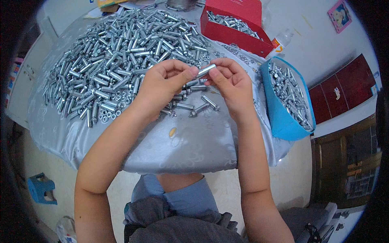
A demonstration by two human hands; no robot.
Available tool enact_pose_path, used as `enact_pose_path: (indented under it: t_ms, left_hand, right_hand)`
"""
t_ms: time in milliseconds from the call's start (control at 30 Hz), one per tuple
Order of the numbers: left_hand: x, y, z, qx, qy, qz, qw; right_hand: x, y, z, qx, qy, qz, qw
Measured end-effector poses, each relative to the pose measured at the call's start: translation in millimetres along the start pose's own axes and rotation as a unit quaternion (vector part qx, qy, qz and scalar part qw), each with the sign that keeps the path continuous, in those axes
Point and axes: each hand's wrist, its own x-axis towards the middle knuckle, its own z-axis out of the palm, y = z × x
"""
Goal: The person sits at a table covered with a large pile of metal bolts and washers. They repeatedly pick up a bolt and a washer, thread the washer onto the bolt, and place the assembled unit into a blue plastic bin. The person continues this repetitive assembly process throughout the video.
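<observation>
Between my two hands, above the near edge of the pile, is a silver metal sleeve anchor bolt (207, 69). My left hand (167, 83) pinches its left end between thumb and fingers. The thumb and fingers of my right hand (231, 84) close on its other end. Just below my hands, a few loose sleeve anchors (198, 109) lie on the silver tablecloth (182, 150). A large heap of similar anchors (125, 52) spreads across the table to the left and behind. Small hex nuts (108, 114) are scattered at the heap's near edge.
A red open box (239, 38) of metal parts stands at the back right, with a clear plastic bottle (282, 39) beside it. To the right, a blue fabric bin (279, 117) holds many anchors. A blue stool (42, 188) is on the floor at left.
</observation>
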Motion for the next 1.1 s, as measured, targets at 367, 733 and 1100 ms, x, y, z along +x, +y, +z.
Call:
enact_pose_path:
  t_ms: [367, 733, 1100]
  left_hand:
    - [-3.3, -5.9, 8.2, -0.021, -0.052, -0.091, 0.994]
    - [-7.3, 3.5, 2.9, -0.039, -0.171, -0.165, 0.970]
    - [1.0, 1.1, -3.8, -0.037, -0.108, -0.144, 0.983]
  right_hand:
    - [-7.3, 14.2, 15.7, -0.036, -0.106, 0.006, 0.994]
    - [-0.2, -5.0, -16.7, -0.267, -0.061, -0.084, 0.958]
    - [-4.6, -2.9, -66.0, -0.568, 0.045, 0.174, 0.803]
